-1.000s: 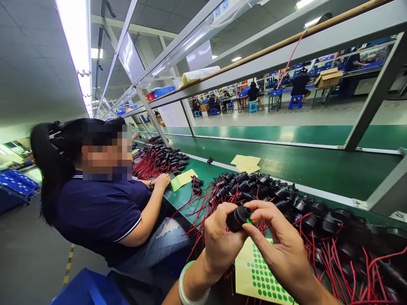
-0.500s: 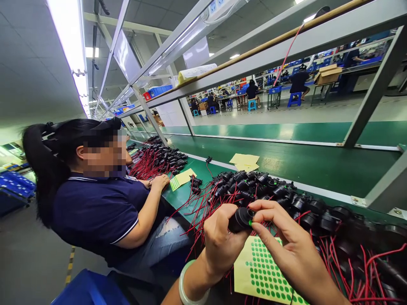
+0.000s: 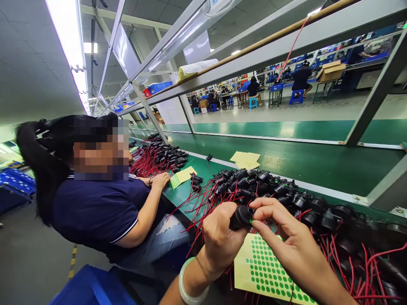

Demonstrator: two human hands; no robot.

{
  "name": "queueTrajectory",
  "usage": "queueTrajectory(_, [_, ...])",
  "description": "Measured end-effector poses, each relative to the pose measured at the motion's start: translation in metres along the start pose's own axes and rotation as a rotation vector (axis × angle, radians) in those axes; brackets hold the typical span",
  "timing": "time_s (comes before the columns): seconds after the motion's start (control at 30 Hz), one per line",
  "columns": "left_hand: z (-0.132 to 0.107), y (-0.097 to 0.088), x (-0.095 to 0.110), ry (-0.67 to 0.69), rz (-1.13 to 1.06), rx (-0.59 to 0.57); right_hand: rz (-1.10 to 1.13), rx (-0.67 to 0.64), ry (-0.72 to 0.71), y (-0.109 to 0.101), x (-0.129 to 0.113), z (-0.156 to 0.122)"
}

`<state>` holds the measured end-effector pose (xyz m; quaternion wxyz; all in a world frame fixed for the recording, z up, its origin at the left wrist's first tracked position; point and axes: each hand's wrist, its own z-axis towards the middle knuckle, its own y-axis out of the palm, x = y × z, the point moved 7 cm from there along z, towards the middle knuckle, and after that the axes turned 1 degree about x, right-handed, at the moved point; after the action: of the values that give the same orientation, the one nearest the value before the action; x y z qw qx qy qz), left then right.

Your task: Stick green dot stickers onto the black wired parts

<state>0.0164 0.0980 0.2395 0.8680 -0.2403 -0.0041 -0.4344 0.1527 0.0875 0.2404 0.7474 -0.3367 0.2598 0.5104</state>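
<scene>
My left hand [image 3: 221,237] is closed around a black round part [image 3: 241,216] with red wires, held above the bench edge. My right hand [image 3: 286,241] pinches at the part's face, thumb and forefinger pressed on a small green dot sticker [image 3: 250,220]. Under both hands lies a yellow sheet of green dot stickers [image 3: 263,271]. A jade bangle [image 3: 187,284] circles my left wrist. Behind the hands is a long heap of black parts with red wires [image 3: 286,195].
A co-worker in a navy polo [image 3: 95,212] sits at my left, one hand beside a second sticker sheet [image 3: 182,176] and another heap of wired parts [image 3: 159,159]. Yellow sheets [image 3: 245,159] lie on the green conveyor belt [image 3: 318,165]. A blue bin [image 3: 92,288] is below left.
My hands and the part have stayed close together, shifting slightly right and down. My right fingertips have closed in tighter on the green dot at the part's face.
</scene>
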Motion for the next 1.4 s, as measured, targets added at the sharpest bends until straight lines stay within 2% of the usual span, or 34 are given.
queueTrajectory(0.17, [0.001, -0.001, 0.001, -0.013, 0.023, 0.017, -0.008, -0.025, 0.033, 0.003, -0.002, -0.002])
queueTrajectory(0.3, [0.002, -0.002, 0.001, -0.012, 0.019, 0.019, -0.031, -0.032, -0.005, 0.005, -0.009, -0.005])
queueTrajectory(0.53, [0.003, -0.005, 0.003, 0.001, 0.065, 0.035, -0.184, 0.069, -0.114, 0.007, -0.016, -0.007])
queueTrajectory(0.87, [0.003, -0.004, 0.001, -0.029, 0.054, 0.031, -0.135, 0.151, -0.139, 0.010, -0.011, -0.009])
queueTrajectory(1.03, [0.003, -0.003, -0.001, -0.066, 0.027, 0.022, -0.153, 0.139, -0.232, 0.009, -0.017, -0.014])
queueTrajectory(1.27, [0.002, -0.003, 0.003, -0.035, 0.049, 0.040, -0.178, 0.157, -0.287, 0.012, -0.018, -0.018])
queueTrajectory(1.4, [0.002, -0.005, 0.006, 0.015, 0.086, 0.036, -0.130, 0.157, -0.234, 0.011, -0.015, -0.019])
